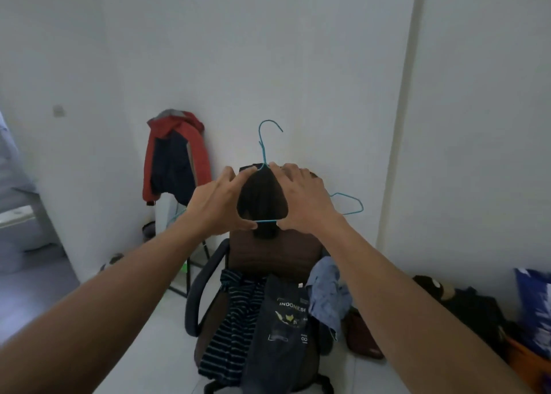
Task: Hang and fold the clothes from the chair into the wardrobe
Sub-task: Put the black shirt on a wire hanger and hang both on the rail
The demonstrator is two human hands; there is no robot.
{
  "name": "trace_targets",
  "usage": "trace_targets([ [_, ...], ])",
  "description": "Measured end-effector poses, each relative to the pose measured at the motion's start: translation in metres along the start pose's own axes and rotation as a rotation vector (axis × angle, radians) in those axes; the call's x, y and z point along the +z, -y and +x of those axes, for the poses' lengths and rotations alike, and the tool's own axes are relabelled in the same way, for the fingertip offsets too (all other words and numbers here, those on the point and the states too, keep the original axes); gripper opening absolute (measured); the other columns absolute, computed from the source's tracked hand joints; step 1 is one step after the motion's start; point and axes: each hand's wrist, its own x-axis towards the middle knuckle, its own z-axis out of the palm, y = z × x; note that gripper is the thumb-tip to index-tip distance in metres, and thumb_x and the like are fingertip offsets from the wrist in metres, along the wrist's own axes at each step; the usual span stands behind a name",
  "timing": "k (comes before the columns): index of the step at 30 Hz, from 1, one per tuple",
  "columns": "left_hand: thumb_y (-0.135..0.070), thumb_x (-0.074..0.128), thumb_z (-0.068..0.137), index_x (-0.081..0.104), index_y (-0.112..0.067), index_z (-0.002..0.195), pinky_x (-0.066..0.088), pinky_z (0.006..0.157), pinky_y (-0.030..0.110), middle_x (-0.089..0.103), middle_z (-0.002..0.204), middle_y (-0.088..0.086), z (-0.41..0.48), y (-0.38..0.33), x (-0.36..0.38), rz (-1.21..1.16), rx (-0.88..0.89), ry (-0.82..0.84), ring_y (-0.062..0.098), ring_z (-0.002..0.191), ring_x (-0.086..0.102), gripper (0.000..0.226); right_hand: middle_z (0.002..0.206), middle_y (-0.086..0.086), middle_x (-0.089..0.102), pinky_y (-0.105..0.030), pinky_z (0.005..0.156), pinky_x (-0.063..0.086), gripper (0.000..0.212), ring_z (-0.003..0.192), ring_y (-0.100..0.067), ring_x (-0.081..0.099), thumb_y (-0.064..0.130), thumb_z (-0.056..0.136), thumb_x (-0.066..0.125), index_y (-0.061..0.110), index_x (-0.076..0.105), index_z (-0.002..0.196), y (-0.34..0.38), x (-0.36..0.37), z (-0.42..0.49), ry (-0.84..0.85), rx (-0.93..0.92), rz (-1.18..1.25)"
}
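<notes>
A blue wire hanger is held up in front of me, its hook pointing up. A dark garment is draped over it between my hands. My left hand grips the hanger's left side and the cloth, and my right hand grips the right side. Below stands a brown office chair with clothes piled on it: a dark striped shirt, a dark blue shirt printed "INDONESIA" and a light blue garment.
A red and navy jacket hangs on a rack at the back left. Dark bags and a blue patterned item lie on the floor at the right. A white wall panel rises on the right. A doorway opens at far left.
</notes>
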Motion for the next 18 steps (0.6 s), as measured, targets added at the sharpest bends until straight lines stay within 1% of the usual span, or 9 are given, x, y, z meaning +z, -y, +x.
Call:
trace_targets([
  [2,-0.068,0.081,0.059,0.017,-0.035,0.153,0.03,0.051,0.026,0.045,0.114,0.0,0.03,0.0,0.039,-0.018,0.004,0.033,0.014,0.074,0.044,0.118,0.151,-0.007,0.028,-0.053,0.101,0.042,0.124,0.13,-0.031,0.037,0.048,0.064,0.083,0.024,0.004,0.157,-0.022,0.033,0.016,0.042,0.019,0.002],
  [3,-0.068,0.08,0.059,0.016,-0.035,0.153,0.033,0.053,0.026,0.044,0.116,0.0,0.043,0.0,0.058,-0.028,0.001,0.048,0.014,0.077,0.046,0.118,0.15,-0.007,0.028,-0.052,0.1,0.043,0.124,0.128,-0.031,0.038,0.048,0.064,0.082,0.024,0.004,0.157,-0.032,0.05,0.023,0.06,0.02,-0.001],
  [6,-0.066,0.081,0.061,0.013,-0.036,0.154,0.04,0.062,0.028,0.043,0.121,-0.001,0.071,0.005,0.111,-0.075,-0.018,0.09,0.018,0.091,0.057,0.119,0.148,-0.005,0.029,-0.049,0.097,0.044,0.125,0.124,-0.03,0.04,0.049,0.064,0.083,0.024,0.004,0.157,-0.055,0.096,0.043,0.107,0.013,-0.011],
  [9,-0.065,0.08,0.063,0.01,-0.037,0.155,0.039,0.065,0.027,0.042,0.128,-0.002,0.09,0.015,0.154,-0.124,-0.04,0.137,0.017,0.099,0.059,0.119,0.148,-0.005,0.028,-0.049,0.096,0.044,0.128,0.123,-0.029,0.041,0.049,0.063,0.083,0.026,0.0,0.157,-0.067,0.138,0.063,0.164,0.005,-0.012],
  [13,-0.067,0.078,0.063,0.007,-0.041,0.154,0.042,0.067,0.028,0.041,0.128,-0.003,0.127,0.038,0.201,-0.145,-0.057,0.161,0.016,0.099,0.058,0.118,0.151,-0.005,0.024,-0.05,0.1,0.041,0.126,0.127,-0.03,0.038,0.046,0.065,0.084,0.029,-0.001,0.157,-0.078,0.184,0.099,0.205,-0.001,0.009],
  [15,-0.068,0.078,0.063,0.007,-0.041,0.154,0.039,0.063,0.025,0.041,0.125,-0.004,0.152,0.053,0.223,-0.148,-0.055,0.178,0.013,0.095,0.055,0.119,0.152,-0.005,0.023,-0.05,0.102,0.04,0.125,0.129,-0.03,0.036,0.047,0.066,0.084,0.029,-0.001,0.157,-0.085,0.207,0.124,0.215,0.006,0.015],
  [18,-0.068,0.077,0.064,0.006,-0.04,0.154,0.031,0.057,0.02,0.04,0.122,-0.004,0.196,0.083,0.26,-0.157,-0.034,0.182,0.008,0.088,0.046,0.118,0.152,-0.005,0.021,-0.049,0.103,0.038,0.123,0.131,-0.029,0.035,0.047,0.067,0.082,0.03,-0.001,0.156,-0.096,0.243,0.169,0.219,0.022,0.014],
])
